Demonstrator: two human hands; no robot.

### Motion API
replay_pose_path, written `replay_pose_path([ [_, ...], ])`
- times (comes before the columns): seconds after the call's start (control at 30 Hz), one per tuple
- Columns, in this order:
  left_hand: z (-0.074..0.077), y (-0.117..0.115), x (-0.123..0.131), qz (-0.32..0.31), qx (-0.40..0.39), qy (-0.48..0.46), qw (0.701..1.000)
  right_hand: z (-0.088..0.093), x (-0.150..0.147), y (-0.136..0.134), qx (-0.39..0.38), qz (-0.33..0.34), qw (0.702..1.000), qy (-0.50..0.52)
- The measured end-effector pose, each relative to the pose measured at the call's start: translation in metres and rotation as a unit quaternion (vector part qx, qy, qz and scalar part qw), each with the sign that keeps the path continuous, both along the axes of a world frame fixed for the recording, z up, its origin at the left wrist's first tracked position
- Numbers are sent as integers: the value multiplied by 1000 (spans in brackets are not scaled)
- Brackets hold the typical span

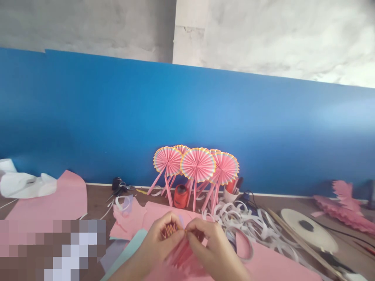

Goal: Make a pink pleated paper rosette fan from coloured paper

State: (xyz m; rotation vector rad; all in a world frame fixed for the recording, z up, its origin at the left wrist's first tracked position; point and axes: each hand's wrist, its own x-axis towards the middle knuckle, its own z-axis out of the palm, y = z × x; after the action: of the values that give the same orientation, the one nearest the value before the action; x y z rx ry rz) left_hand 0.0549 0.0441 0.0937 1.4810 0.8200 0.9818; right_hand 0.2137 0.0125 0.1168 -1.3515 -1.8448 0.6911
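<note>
Low in the middle of the view, my left hand (159, 240) and my right hand (212, 244) are both closed on a pleated pink paper fan (180, 249). The fingers of the two hands pinch its folded top edge together. The fan's lower part hangs between my palms, partly hidden. Under my hands lies a large pink paper sheet (272, 261).
Several finished pink pleated fans (197, 166) lean on the blue wall (187, 125). A red tape dispenser (181, 196), a cup (231, 191), curled white paper strips (249, 222), a round white disc (309, 228) and a wooden stick (295, 240) lie around. More pink paper (58, 201) lies left.
</note>
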Motion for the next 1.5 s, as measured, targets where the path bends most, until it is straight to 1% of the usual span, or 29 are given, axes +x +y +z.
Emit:
replay_pose_path([
  [0.1, -4, 3, -1, 1, 16, -28, 999, 0, 1, 0, 0, -3, 1000, 0],
  [0.17, -6, 5, -2, -2, 6, -46, 999, -1, 2, 0, -3, -10, 1000, -7],
  [0.27, -6, 6, -4, 31, -13, -60, 998, -1, 4, 2, -3, -27, 1000, -9],
  [0.33, -4, 6, -7, 43, -10, -49, 998, -2, 5, 3, -4, -32, 999, -7],
  [0.43, -1, 6, -9, 46, 11, -11, 999, -2, 6, 3, -13, -25, 1000, -7],
  [0.53, -2, 4, -8, 66, 22, -1, 998, -2, 5, 3, -23, -24, 999, -7],
  [0.6, -4, 2, -6, 60, 10, -6, 998, -2, 4, 2, -23, -19, 1000, -5],
  [0.7, -4, 0, -3, 8, -4, 14, 1000, -1, 2, 0, -18, -7, 1000, -1],
  [0.77, -3, 0, -3, -13, 1, 34, 999, 0, 1, -1, -19, -4, 1000, -1],
  [0.9, -3, 2, -5, 5, 4, 26, 1000, 1, 3, 0, -22, -19, 1000, -8],
  [1.07, -1, 4, -7, 9, -6, 13, 1000, -1, 5, 4, -30, -27, 999, -6],
  [1.27, 4, 3, -5, 19, -22, 40, 999, -5, 5, 5, -46, -23, 999, -2],
  [1.33, 5, 3, -4, 15, -12, 48, 999, -6, 4, 5, -58, -14, 998, 3],
  [1.5, 1, 4, -3, 37, 10, 76, 996, -6, 3, 3, -74, 9, 997, 14],
])
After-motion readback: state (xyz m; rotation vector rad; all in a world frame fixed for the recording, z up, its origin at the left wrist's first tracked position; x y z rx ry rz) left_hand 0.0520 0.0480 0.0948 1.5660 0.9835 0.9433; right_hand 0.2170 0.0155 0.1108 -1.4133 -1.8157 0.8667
